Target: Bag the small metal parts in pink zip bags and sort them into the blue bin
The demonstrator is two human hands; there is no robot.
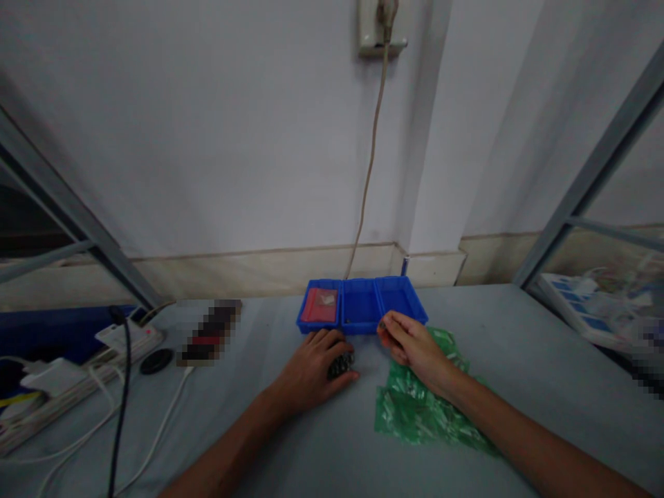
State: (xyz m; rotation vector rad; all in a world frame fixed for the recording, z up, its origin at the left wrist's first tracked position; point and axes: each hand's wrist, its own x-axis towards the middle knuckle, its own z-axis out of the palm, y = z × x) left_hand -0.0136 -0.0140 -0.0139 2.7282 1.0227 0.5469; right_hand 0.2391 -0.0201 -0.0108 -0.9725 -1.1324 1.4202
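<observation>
Cupping dk. metallic pcs [342,364]: L hand [317,365], half-curled, grip unclear. R hand [409,342]: pinching sm. dk. pc. [382,324], axis unclear. Blue tray [361,301]: far side, long axis L–R.

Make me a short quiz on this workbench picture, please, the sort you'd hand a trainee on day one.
1. True or false: the green plastic lies nearer the person's right hand than the left hand.

2. Which compartment of the blue tray holds the red packet, as the wearer sees it?
A) left
B) middle
C) right

3. Fill in the blank: the thumb and fingers of the person's ____ hand curve around small dark pieces.

Key: 1. True. 2. A. 3. left.
</observation>
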